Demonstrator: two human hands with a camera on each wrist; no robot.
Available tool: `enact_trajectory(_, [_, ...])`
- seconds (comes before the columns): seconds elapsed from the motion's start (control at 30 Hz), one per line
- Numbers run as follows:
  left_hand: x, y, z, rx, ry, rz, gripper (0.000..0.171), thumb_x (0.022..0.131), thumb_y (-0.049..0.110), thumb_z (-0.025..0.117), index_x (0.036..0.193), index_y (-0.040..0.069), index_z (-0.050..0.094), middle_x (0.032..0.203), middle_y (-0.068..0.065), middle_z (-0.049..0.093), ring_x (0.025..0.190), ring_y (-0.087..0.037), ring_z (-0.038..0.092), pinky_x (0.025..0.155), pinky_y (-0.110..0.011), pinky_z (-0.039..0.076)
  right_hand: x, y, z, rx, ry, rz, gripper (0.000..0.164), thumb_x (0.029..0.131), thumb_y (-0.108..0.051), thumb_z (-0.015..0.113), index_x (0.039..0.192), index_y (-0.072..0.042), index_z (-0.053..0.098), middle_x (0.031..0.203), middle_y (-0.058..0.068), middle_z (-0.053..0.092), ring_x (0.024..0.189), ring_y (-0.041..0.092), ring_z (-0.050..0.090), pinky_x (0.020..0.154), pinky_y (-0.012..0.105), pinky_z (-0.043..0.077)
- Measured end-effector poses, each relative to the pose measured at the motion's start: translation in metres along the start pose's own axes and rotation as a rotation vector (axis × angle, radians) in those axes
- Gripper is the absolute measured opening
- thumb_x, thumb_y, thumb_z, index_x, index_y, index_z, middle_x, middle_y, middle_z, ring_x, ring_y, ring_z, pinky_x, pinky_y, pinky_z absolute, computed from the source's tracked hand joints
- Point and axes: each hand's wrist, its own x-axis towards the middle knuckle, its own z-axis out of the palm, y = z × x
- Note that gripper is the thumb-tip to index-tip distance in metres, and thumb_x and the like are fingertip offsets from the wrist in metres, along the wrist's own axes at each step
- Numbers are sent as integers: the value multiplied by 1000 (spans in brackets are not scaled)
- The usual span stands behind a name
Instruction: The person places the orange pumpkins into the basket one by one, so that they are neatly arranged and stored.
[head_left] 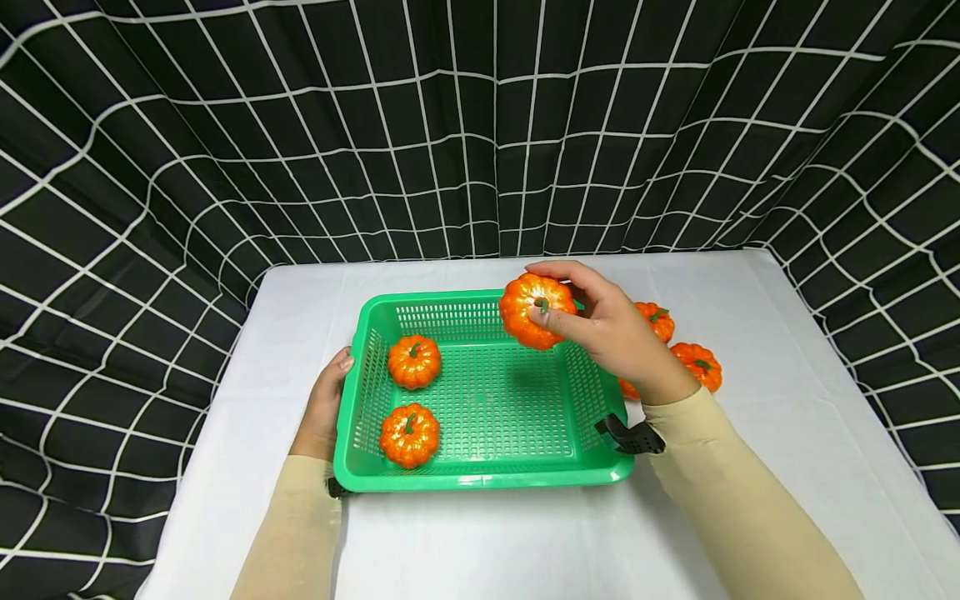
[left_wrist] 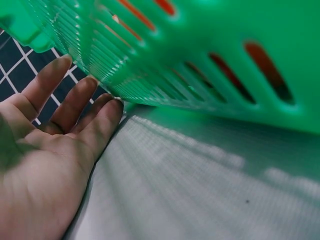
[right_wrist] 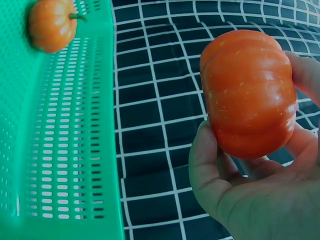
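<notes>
My right hand [head_left: 611,325] holds a small orange pumpkin [head_left: 531,312] with a green stem, fingers and thumb around its sides. The pumpkin hangs above the right part of a green plastic basket [head_left: 483,482]. In the right wrist view, the held pumpkin [right_wrist: 250,95] shows its smooth ribbed side beside the basket wall. Two more pumpkins [head_left: 414,362] [head_left: 409,436] sit inside the basket along its left side. At the basket's left outer wall is my left hand [head_left: 324,404]. Its fingers [left_wrist: 80,97] lie loosely extended against the slotted side in the left wrist view.
On the white-covered table [head_left: 780,433], several pumpkins [head_left: 697,367] lie right of the basket, partly hidden by my right hand and forearm. A black curtain [head_left: 480,125] with a white grid stands behind and on both sides.
</notes>
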Motion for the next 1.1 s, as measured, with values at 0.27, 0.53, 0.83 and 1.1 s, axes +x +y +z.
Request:
enact_trajectory(0.27, [1, 0, 0, 16, -10, 20, 37, 108, 26, 34, 132, 13, 59, 111, -9, 69, 89, -19, 70, 76, -33, 63, 7, -5, 7, 15, -13, -28, 49, 103, -18, 78, 150, -17, 63, 142, 7, 61, 115, 34, 65, 88, 38, 63])
enact_trajectory(0.53, [0, 1, 1, 38, 7, 17, 36, 108, 27, 36, 132, 13, 59, 112, -10, 69, 90, -21, 70, 77, -35, 63, 15, -3, 16, 38, -25, -36, 49, 103, -19, 78, 150, -19, 64, 143, 7, 61, 116, 33, 64, 88, 39, 64])
enact_trajectory(0.83, [1, 0, 0, 40, 13, 18, 37, 107, 26, 34, 134, 16, 58, 112, -9, 69, 89, -20, 70, 76, -34, 63, 22, -3, 25, 47, -31, -24, 48, 103, -21, 77, 149, -19, 64, 143, 5, 61, 118, 32, 64, 89, 41, 64])
enact_trajectory(1.1, [4, -2, -2, 27, 8, 41, 35, 106, 23, 35, 131, 16, 60, 108, -7, 71, 85, -17, 70, 74, -32, 63, 30, -2, 30, 46, -9, -51, 47, 103, -22, 77, 148, -18, 65, 143, 3, 61, 119, 32, 62, 89, 40, 64])
